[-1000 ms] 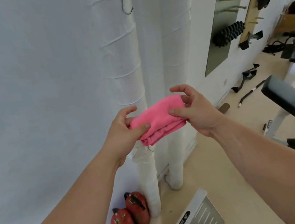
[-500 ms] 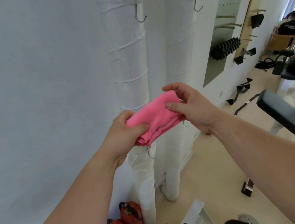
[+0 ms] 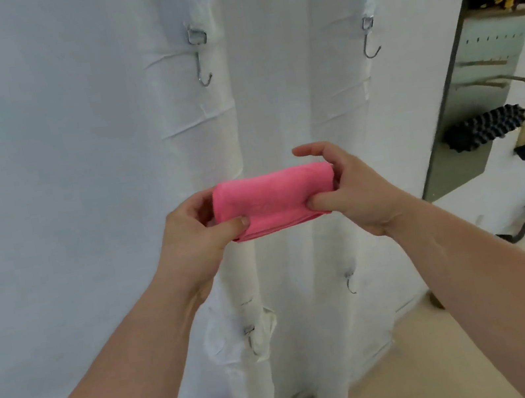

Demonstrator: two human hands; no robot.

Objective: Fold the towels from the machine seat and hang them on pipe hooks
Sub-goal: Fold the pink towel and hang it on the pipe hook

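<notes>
Towel (image 3: 274, 196), pink and folded, is being pinched: left hand (image 3: 197, 234) at its 9 o'clock end, right hand (image 3: 353, 190) at 3. I'd be keeping layers squeezed while lifting toward the 11 o'clock hook (image 3: 203, 69).

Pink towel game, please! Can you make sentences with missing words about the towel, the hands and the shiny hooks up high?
1. The folded towel is coloured ____.
2. The number of hands pinching it is ____: the left hand and the right hand.
3. The left upper hook and the right upper hook sit ____ than the towel.
4. Hanging on those two hooks right now is ____.

Missing words: pink; two; higher; nothing.
</notes>
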